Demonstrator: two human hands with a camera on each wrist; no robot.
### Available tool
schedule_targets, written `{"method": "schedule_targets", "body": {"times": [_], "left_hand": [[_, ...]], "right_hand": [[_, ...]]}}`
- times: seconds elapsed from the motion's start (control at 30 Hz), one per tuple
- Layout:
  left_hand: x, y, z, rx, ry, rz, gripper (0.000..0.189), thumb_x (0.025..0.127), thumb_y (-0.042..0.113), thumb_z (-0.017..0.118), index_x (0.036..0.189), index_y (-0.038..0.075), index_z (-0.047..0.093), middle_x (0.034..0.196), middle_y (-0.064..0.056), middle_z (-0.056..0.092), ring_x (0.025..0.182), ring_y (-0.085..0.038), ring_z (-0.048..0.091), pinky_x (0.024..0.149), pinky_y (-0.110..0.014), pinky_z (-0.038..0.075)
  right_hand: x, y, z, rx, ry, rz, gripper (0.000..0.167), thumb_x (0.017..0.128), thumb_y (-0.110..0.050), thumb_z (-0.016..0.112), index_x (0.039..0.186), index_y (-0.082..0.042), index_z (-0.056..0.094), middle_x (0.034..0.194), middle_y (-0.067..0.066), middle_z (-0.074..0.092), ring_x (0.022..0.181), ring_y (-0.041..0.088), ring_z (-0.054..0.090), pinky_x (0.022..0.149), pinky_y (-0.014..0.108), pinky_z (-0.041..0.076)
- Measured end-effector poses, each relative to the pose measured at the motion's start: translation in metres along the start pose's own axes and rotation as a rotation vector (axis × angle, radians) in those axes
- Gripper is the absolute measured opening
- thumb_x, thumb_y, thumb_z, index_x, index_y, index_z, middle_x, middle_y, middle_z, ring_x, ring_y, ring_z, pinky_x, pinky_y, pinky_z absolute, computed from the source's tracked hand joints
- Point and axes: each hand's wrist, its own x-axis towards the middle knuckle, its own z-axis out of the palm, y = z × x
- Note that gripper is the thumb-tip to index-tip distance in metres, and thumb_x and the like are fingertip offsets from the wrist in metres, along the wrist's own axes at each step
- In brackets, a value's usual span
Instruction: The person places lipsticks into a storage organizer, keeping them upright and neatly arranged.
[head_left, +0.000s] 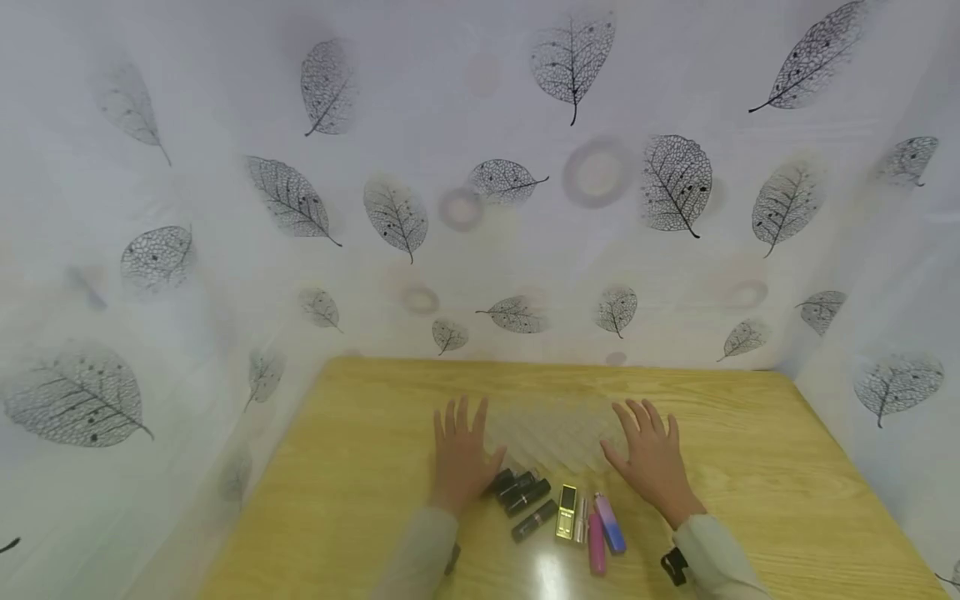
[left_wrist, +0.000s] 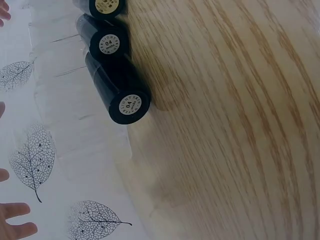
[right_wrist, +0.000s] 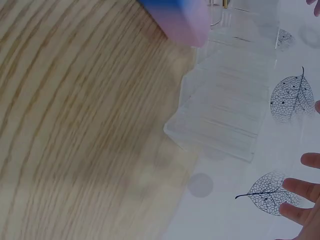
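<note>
My left hand (head_left: 461,458) is spread out at the left of a clear, stepped plastic holder (head_left: 551,433), its thumb close by a group of black lipstick tubes (head_left: 527,497). On the holder's other side, my right hand (head_left: 651,460) has its fingers apart and holds nothing. In front of the holder lie a gold lipstick (head_left: 566,512), a slim pale tube (head_left: 581,521), a magenta tube (head_left: 596,543) and a pink-to-blue tube (head_left: 610,523). Round labels show on the black tubes' ends (left_wrist: 131,107) in the left wrist view. The right wrist view shows the holder's ridged slots (right_wrist: 225,105).
All of this is on a wood-grain table (head_left: 360,467). A pale sheet with leaf prints (head_left: 510,250) rises behind the table and along both sides. Dark bands, one a black strap (head_left: 674,567), sit near the sleeve cuffs.
</note>
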Motion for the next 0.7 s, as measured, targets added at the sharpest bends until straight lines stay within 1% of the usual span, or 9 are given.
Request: {"method": "schedule_targets", "body": {"times": [0.13,0.3,0.5,0.7], "left_hand": [[0.001,-0.002,0.004,0.009,-0.007,-0.007,0.079,0.079,0.049,0.066,0.144,0.015,0.036,0.144,-0.022,0.037,0.134,-0.041,0.033,0.113,-0.060,0.019],[0.003,-0.004,0.009,0.011,0.000,-0.016,0.079,0.079,0.049,0.066,0.143,0.015,0.036,0.142,-0.022,0.040,0.134,-0.041,0.034,0.113,-0.060,0.021],[0.007,-0.003,0.012,-0.002,-0.035,-0.039,0.078,0.080,0.050,0.064,0.144,0.016,0.035,0.143,-0.022,0.040,0.133,-0.040,0.036,0.113,-0.060,0.020],[0.010,-0.002,0.014,-0.032,-0.057,-0.048,0.076,0.080,0.049,0.064,0.142,0.013,0.038,0.142,-0.023,0.041,0.131,-0.041,0.039,0.112,-0.060,0.023]], "right_hand": [[0.001,0.003,0.005,-0.003,-0.016,0.009,0.060,0.077,-0.036,0.066,0.127,-0.006,0.053,0.125,0.019,0.053,0.122,0.041,0.043,0.096,0.070,0.031],[0.001,0.007,0.010,-0.006,-0.020,0.005,0.057,0.076,-0.034,0.068,0.123,-0.005,0.055,0.121,0.019,0.055,0.119,0.040,0.045,0.095,0.071,0.031],[0.003,0.011,0.015,-0.017,-0.078,0.016,0.054,0.079,-0.035,0.067,0.122,-0.004,0.056,0.119,0.019,0.056,0.119,0.039,0.045,0.096,0.071,0.030],[0.004,0.014,0.019,-0.020,-0.122,0.025,0.052,0.081,-0.036,0.065,0.121,-0.004,0.056,0.117,0.019,0.057,0.119,0.040,0.046,0.097,0.071,0.030]]}}
